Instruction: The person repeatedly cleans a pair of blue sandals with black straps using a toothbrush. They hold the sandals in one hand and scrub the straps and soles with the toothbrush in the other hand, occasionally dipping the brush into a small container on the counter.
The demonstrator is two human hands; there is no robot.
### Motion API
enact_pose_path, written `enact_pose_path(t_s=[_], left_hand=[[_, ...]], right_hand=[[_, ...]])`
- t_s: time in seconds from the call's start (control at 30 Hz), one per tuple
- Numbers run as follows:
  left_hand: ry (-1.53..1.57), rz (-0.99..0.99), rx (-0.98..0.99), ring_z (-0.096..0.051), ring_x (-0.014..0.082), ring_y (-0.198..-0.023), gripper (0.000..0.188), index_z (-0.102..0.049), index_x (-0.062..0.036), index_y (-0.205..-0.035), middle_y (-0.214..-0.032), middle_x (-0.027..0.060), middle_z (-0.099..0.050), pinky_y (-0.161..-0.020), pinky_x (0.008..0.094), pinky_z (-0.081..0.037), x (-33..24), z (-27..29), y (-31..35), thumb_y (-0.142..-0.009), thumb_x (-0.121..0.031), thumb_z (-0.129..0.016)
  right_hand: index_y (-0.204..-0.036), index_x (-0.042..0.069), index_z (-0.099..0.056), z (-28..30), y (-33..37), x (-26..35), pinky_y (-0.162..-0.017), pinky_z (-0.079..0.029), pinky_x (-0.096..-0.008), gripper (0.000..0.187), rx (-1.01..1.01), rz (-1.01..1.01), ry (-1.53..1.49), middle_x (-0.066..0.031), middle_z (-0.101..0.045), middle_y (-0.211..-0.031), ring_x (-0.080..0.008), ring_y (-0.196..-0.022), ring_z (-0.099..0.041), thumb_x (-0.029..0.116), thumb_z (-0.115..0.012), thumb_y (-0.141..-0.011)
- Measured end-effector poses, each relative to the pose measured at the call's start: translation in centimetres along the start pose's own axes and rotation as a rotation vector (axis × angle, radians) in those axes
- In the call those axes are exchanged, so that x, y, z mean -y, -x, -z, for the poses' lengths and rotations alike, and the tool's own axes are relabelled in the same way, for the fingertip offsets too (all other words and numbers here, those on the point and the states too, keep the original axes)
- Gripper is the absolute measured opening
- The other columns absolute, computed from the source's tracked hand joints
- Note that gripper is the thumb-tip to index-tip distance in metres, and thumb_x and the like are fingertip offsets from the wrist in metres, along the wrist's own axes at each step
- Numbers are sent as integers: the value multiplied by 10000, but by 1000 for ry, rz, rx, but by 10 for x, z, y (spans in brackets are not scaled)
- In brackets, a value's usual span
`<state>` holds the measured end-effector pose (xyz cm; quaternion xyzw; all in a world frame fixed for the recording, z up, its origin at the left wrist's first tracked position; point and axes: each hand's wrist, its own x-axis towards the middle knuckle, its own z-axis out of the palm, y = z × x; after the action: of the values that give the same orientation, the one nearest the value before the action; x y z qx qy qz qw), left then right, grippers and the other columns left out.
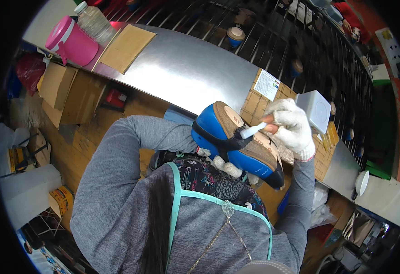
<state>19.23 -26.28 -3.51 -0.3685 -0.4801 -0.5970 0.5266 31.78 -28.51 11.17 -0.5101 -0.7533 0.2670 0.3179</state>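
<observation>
A blue shoe with dark trim is tilted in front of my body, its underside facing up. Brown cork-like patches and a pale middle show on that underside. My left hand, in a white glove, grips the shoe from below and along its near side; part of the hand is hidden under it. A small brush with a white handle and dark bristles is pinched in my right hand, whose white glove leaves fingertips bare. Its bristles meet the middle of the underside.
Beyond the shoe runs a metal bench with a cardboard sheet, a pink jug and a clear bottle. A white plastic container stands beside my right hand. Farther off, a barred rack carries shoe-like pieces.
</observation>
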Motion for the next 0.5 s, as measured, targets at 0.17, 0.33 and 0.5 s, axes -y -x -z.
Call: enact_pose_path(t_s=[0.17, 0.33, 0.5], left_hand=[[-527, -584, -576, -541, 454, -1258, 969, -60, 30, -1548, -1367, 381, -459, -1024, 540, -526, 30, -73, 19, -926, -398, -667], [-1282, -1364, -1182, -648, 370, -1124, 892, -347, -11, -1473, -1342, 274, -556, -860, 511, -604, 51, -140, 42, -899, -669, -529], [-1460, -1333, -1087, -654, 360, -1128, 992, -381, -25, -1486, -1355, 243, -566, -897, 503, -603, 63, -167, 48, -844, -763, -546]], right_hand=[[-877, 32, -753, 29, 13, 3, -758, -475, -327, 160, -317, -118, 100, -82, -689, -876, -219, -849, -634, 134, -780, -756], [-838, 102, -741, -13, 34, 42, -762, -429, -332, 84, -528, -129, 386, -41, -687, -908, -189, -835, -607, 106, -778, -764], [-843, 145, -706, -65, 17, 51, -706, -352, -362, 138, -500, -60, 432, -3, -661, -904, -190, -789, -583, 170, -798, -744]])
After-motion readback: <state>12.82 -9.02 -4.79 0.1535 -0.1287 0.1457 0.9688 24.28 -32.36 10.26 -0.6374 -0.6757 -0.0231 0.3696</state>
